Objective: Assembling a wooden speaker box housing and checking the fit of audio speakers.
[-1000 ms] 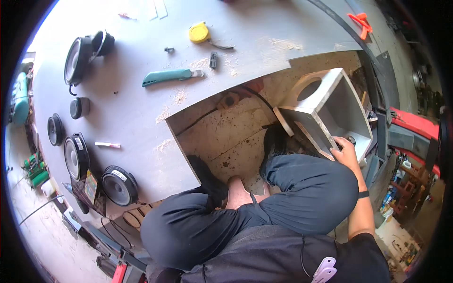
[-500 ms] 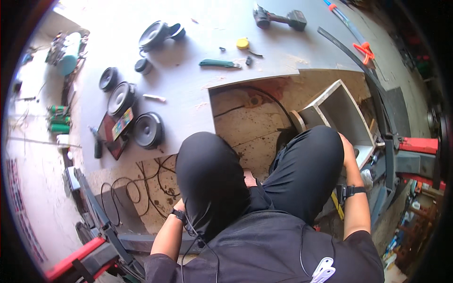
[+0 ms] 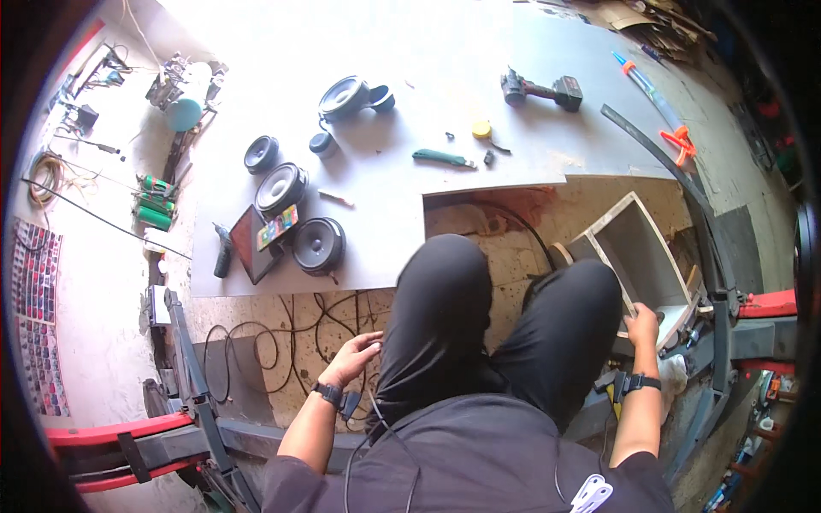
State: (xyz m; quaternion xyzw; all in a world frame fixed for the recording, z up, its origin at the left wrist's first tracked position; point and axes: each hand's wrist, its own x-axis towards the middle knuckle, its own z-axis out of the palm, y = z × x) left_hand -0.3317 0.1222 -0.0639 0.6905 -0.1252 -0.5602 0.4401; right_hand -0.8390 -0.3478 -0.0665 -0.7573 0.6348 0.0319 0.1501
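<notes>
My left hand (image 3: 352,359) is beside my left knee, fingers stretched out with nothing in them. Beyond my right knee, my right hand (image 3: 643,327) is closed at the near end of an open pale wooden box (image 3: 623,224). A small dark thing shows by its fingers; what they hold is too hidden to name. The box stands tilted below the cut-out edge of a grey tabletop (image 3: 385,231). Nearest my left hand on the tabletop is a round black speaker (image 3: 318,245), beside a dark flat panel (image 3: 251,243) and a colourful phone-like screen (image 3: 277,227).
More speakers (image 3: 280,188), a green utility knife (image 3: 443,158), a yellow tape measure (image 3: 481,129) and a cordless power tool (image 3: 540,90) lie on the tabletop. Black cables (image 3: 248,342) coil on the floor. Red-and-grey metal arms (image 3: 761,329) flank me.
My left hand has come up from beside my thigh, its fingers now visible. My right hand has drawn back from behind my knee to the box's near end. The view has shifted.
</notes>
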